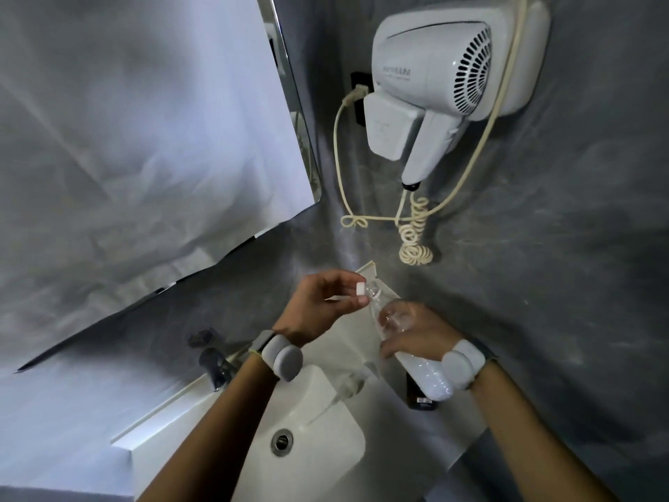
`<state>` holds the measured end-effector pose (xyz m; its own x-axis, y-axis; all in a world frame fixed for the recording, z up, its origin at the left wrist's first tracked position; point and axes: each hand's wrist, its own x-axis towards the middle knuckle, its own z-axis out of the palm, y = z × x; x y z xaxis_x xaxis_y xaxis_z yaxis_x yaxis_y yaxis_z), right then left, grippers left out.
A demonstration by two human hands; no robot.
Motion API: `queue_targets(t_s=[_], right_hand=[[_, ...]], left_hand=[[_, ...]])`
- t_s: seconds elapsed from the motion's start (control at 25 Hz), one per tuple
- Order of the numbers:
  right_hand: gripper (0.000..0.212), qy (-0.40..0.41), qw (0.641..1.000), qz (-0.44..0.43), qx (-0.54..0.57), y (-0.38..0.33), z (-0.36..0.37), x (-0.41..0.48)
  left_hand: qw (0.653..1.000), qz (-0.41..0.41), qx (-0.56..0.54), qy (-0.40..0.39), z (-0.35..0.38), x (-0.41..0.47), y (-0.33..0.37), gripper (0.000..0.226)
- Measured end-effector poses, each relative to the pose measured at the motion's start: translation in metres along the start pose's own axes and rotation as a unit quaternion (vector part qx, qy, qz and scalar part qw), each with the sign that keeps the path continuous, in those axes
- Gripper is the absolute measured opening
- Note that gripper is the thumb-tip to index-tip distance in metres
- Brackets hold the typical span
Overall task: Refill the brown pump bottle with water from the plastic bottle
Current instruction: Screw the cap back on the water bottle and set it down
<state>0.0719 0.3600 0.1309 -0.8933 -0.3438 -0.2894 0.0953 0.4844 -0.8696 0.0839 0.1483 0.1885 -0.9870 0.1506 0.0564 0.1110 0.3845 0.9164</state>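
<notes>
My right hand (416,333) grips the clear plastic bottle (412,353) around its middle and holds it tilted, neck pointing up and left, over the counter. My left hand (322,306) pinches the small white cap (361,288) right at the bottle's open mouth (373,292). The brown pump bottle (420,396) shows only as a dark shape with a label on the counter, mostly hidden behind the plastic bottle. A white pump piece (353,382) lies on the sink's edge beside it.
A white sink (318,422) with a drain (281,442) lies below my arms, a dark faucet (215,364) at its left. A wall-mounted hair dryer (445,77) with a coiled cord (414,237) hangs above. A covered mirror (144,139) fills the left.
</notes>
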Motion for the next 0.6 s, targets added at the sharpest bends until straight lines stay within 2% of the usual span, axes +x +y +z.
queue_targets(t_s=[0.16, 0.32, 0.52, 0.6], right_hand=[[0.056, 0.013, 1.0, 0.0, -0.018, -0.004, 0.006, 0.006], [0.055, 0.002, 1.0, -0.01, -0.004, -0.006, 0.009, 0.008], [0.056, -0.096, 0.995, -0.027, 0.015, -0.017, 0.004, 0.004], [0.055, -0.113, 0.992, -0.032, 0.044, -0.021, 0.004, 0.002]], left_hand=[[0.999, 0.027, 0.037, 0.019, -0.006, 0.002, 0.008, 0.026], [0.996, 0.035, 0.08, 0.001, -0.012, 0.005, 0.012, 0.021], [0.997, 0.054, 0.004, -0.049, -0.018, 0.002, 0.011, 0.027], [0.995, 0.051, -0.026, -0.08, -0.022, 0.0, 0.011, 0.031]])
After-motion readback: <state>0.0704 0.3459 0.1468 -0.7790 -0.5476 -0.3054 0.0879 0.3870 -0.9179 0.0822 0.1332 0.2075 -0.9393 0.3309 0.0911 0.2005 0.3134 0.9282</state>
